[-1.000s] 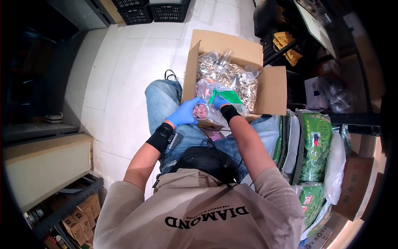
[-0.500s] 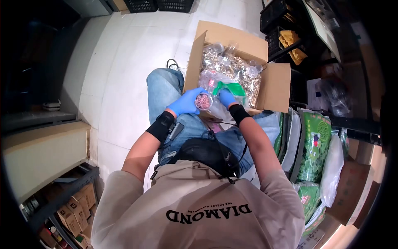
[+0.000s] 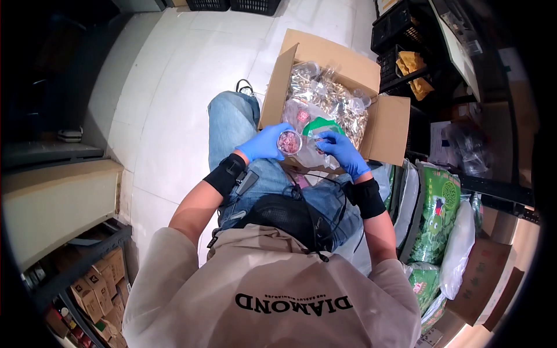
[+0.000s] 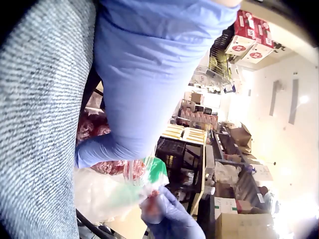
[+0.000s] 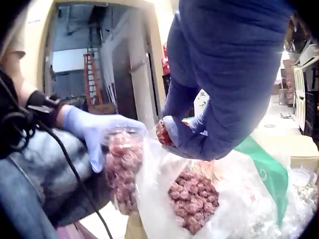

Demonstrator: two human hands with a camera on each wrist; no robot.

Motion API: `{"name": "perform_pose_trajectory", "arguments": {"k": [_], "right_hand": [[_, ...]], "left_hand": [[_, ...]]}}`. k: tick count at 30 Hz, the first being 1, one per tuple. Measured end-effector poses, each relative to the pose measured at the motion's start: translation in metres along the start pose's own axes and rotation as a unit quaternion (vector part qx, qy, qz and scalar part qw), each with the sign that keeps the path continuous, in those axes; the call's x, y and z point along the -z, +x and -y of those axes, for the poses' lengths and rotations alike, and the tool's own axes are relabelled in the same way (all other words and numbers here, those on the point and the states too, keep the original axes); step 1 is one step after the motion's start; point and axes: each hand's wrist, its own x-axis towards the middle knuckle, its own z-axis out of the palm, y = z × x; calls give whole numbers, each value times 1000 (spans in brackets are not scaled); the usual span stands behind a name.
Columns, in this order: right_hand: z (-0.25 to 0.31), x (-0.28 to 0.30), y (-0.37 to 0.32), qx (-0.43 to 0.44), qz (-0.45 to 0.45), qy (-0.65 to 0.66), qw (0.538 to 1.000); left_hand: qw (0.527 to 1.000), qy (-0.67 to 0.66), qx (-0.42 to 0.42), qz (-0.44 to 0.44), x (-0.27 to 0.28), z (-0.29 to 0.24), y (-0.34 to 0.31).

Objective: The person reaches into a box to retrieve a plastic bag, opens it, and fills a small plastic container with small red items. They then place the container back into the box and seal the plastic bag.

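Note:
My blue-gloved left hand (image 3: 262, 142) grips a clear plastic jar (image 5: 123, 169) filled near its rim with pinkish-red, sugary-looking dried balls. Beside it, a clear plastic bag with a green band (image 3: 322, 126) lies open at the front of the carton. More of the same reddish balls (image 5: 194, 201) show inside the bag in the right wrist view. Above the bag mouth, my gloved right hand (image 3: 343, 153) pinches a small amount of the reddish balls (image 5: 163, 133) between thumb and fingers. The left wrist view shows the held bit (image 4: 153, 206) blurred.
The cardboard carton (image 3: 390, 129) holds clear jars and many pale brown dried pieces (image 3: 350, 120). Green printed sacks (image 3: 434, 211) stand at the right. Black crates (image 3: 395, 29) and a shelf are farther right. A black cable (image 5: 75, 174) hangs by the left arm.
My right hand has come up out of the bag and back toward me, now pinching reddish balls. The left hand keeps holding the jar. The head view has shifted slightly.

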Motion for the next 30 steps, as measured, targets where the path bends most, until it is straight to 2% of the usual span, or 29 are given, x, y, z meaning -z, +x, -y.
{"name": "perform_pose_trajectory", "arguments": {"k": [2, 4, 6, 7, 8, 11, 14, 19, 23, 25, 27, 28, 30], "right_hand": [[15, -16, -5, 39, -19, 9, 999], [18, -32, -5, 32, -42, -14, 998], [24, -50, -10, 162, -130, -226, 952], [23, -58, -8, 221, -154, -253, 929], [25, -63, -5, 224, -153, -253, 929], [19, -78, -3, 228, -52, -143, 962], [10, -85, 5, 250, -16, -146, 957], [8, -86, 1, 220, -6, -146, 964], [15, -83, -4, 217, -38, -135, 966], [27, -78, -3, 228, -61, -113, 965], [32, -66, -3, 281, -161, -166, 931], [33, -64, -3, 280, -162, -167, 931], [36, -59, -3, 340, -174, -282, 880]], "left_hand": [[1000, 0, -3, -1, -2, 0, 0], [999, -1, -32, -18, -2, 1, 2], [1000, -2, -17, -16, 0, -2, 0], [1000, -4, -2, -13, 0, -2, -2], [1000, -2, -2, -16, 2, -1, -1], [1000, 17, -7, -23, 3, 0, 0], [1000, -28, 7, -2, 0, 2, 0], [1000, -29, -2, -7, -1, 5, -2], [999, -34, 15, 7, -2, 2, -5], [1000, 3, -9, -21, 0, 3, -1], [999, 15, -18, -23, -1, 5, -1], [999, 32, -29, -24, -1, 5, 0], [999, 29, -26, -21, -1, 4, -1]]}}
